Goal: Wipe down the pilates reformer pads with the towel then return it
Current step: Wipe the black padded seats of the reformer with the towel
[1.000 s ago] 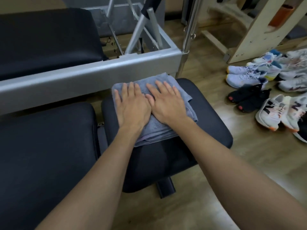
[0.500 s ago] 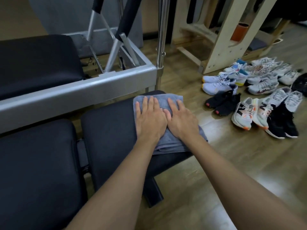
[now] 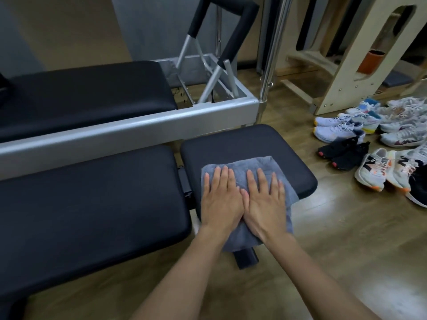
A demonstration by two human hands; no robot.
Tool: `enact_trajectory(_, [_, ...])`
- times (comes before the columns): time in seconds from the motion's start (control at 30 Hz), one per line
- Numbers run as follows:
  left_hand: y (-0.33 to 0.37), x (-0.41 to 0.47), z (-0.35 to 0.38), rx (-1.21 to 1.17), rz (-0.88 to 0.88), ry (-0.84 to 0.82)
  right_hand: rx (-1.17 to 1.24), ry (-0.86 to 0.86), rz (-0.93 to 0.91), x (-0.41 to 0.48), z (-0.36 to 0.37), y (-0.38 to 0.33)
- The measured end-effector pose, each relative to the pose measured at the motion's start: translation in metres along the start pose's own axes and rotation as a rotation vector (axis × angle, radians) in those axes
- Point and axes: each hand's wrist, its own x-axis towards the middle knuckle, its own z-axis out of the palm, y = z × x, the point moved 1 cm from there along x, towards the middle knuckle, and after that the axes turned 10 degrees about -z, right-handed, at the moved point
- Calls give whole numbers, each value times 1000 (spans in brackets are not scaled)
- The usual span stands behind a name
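The left hand (image 3: 220, 200) is laid flat, palm down, with its fingers (image 3: 225, 179) held straight and close together; the right hand (image 3: 264, 202) is laid flat just beside it in the same manner, its fingers slightly spread; the thumbs (image 3: 244, 199) are set against each other along the inner edges; the bare left forearm (image 3: 184, 273) and right forearm (image 3: 312, 269) are extended forward from the lower edge of the view, converging toward the wrists; neither hand is curled.

Both hands lie side by side on the towel (image 3: 245, 167), which lies on the small pad (image 3: 242, 144).
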Motion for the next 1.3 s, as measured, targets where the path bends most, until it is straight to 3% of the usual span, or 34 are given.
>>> enact_trajectory(0.2, [-68,10,-14,-32,-74,-18,-7,-10,-135,29,9,-62])
enact_trajectory(0.6, [-92,169,-6,-59,-218,-34,99,-37,-205,207,31,-60])
enact_trajectory(0.77, [-91,190,-4,-57,-278,-22,69,4,-254,227,30,-56])
enact_trajectory(0.9, [-48,185,-5,87,-234,32,84,50,-272,219,19,-15])
enact_trajectory(1.1, [83,198,28,85,-46,48,38,108,-11,199,0,118])
enact_trajectory(1.3, [130,170,42,9,116,57,202,88,212,143,-14,154])
